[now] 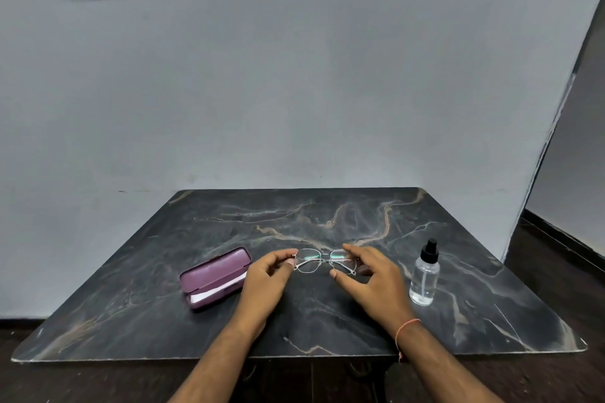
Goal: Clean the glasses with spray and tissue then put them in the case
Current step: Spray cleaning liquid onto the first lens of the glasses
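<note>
Both my hands, left [265,275] and right [370,275], pinch the one pair of glasses [322,261]; its arms are hard to see. One open case [214,276], one spray [424,275] on the desk [327,330].

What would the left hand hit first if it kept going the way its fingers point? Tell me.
The left hand points up and to the right, and its fingers already pinch the left end of the glasses. So the glasses come first, with bare table beyond, as far as depth shows.

Both forearms are cut off by the bottom edge. The right hand [366,275] covers the outer end of the glasses [324,260] on its side, so its grip there cannot be made out. Left of the left hand [266,276], the case [214,276] shows a white strip inside, too small to identify.
</note>
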`<state>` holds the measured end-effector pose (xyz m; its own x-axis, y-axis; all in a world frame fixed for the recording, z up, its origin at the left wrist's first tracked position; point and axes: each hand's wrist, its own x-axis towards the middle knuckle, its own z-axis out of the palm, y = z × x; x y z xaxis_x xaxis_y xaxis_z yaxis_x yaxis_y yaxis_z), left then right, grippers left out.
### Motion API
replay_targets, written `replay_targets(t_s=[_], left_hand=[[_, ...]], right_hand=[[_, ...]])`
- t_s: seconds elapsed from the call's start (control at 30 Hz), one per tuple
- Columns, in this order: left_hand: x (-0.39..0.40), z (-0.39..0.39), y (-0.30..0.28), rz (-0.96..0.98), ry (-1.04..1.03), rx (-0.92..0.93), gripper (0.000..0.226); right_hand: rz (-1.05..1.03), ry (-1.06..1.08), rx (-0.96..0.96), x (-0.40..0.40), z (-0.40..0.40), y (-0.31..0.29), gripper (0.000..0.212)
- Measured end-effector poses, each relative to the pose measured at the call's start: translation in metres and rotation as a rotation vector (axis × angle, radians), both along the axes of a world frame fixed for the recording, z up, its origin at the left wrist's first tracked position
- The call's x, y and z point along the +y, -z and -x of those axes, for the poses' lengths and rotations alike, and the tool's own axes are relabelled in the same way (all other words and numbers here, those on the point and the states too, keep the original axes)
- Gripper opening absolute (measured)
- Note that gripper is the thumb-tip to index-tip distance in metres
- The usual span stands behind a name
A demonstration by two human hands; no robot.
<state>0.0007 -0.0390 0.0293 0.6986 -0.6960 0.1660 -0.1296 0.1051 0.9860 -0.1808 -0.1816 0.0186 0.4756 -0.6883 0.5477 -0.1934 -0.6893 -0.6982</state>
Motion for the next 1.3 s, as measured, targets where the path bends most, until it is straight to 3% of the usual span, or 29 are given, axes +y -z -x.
replay_targets(t_s=[0.2,0.4,0.67,0.87,1.3], left_hand=[[-0.002,-0.007,0.003,0.006,0.142,0.005,0.021],[0.002,-0.011,0.009,0.046,0.122,-0.036,0.029],[0.000,-0.010,0.014,0.077,0.124,-0.066,0.022],[-0.001,-0.004,0.015,0.113,0.064,-0.195,0.018],[0.002,-0.002,0.018,0.267,-0.042,-0.560,0.033]], right_hand=[[0.025,-0.032,-0.098,-0.001,0.005,0.003,0.057],[0.059,-0.085,-0.117,-0.001,0.005,0.007,0.059],[0.070,-0.103,-0.137,0.001,0.006,0.007,0.062],[0.096,-0.102,-0.162,0.004,0.006,0.005,0.064],[0.177,-0.096,-0.228,0.006,0.007,0.007,0.062]])
